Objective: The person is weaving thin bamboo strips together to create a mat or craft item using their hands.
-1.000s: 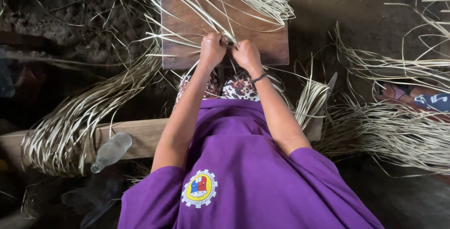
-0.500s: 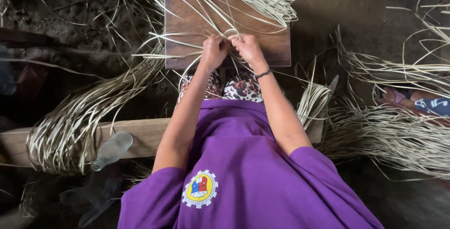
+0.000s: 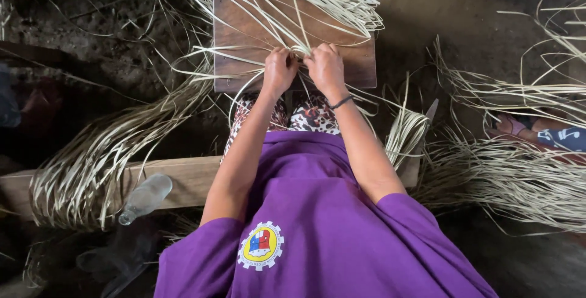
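Both of my hands rest close together on a brown wooden board (image 3: 244, 35) in front of my knees. My left hand (image 3: 278, 71) and my right hand (image 3: 325, 69) pinch pale dried leaf strips (image 3: 299, 47) where several of them cross. The strips fan out over the board toward the far side and to both sides. A dark band circles my right wrist. I wear a purple shirt and patterned trousers.
A long bundle of strips (image 3: 104, 157) lies at the left over a wooden plank (image 3: 183, 179). A clear plastic bottle (image 3: 145, 197) lies on that plank. More strip bundles (image 3: 513, 176) pile at the right, beside another person's foot (image 3: 513, 126). A knife blade (image 3: 431, 110) sticks up near the right bundle.
My hands have shifted slightly away from me on the board while still pinching the strips; the view has also shifted a little.
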